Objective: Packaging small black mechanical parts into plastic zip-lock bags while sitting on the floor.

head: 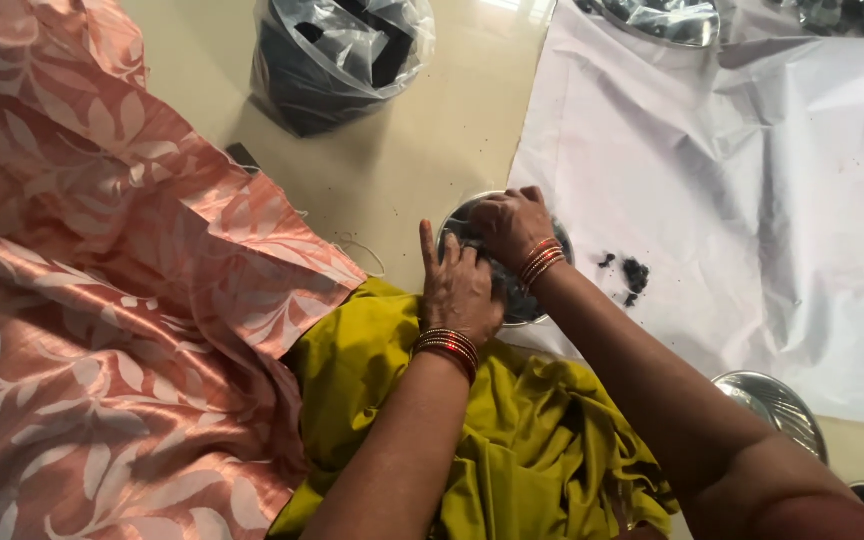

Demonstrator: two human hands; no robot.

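Note:
A small round steel bowl [452, 222] holding dark, wet-looking material sits on the floor at the edge of a white sheet. My left hand [459, 290] rests on the bowl's near rim, index finger raised, the other fingers curled at the dark material. My right hand [512, 225] is closed inside the bowl, pressing into the dark material [508, 290]. Both wrists carry red and gold bangles. A few dark clumps [635, 272] lie on the sheet just right of the bowl.
The white sheet [752, 190] covers the floor to the right. Pink leaf-patterned cloth [102, 300] lies left, mustard-green cloth [512, 440] below. A plastic bag of dark material [337, 55] stands at the top; steel vessels sit top right [667, 20] and lower right [777, 405].

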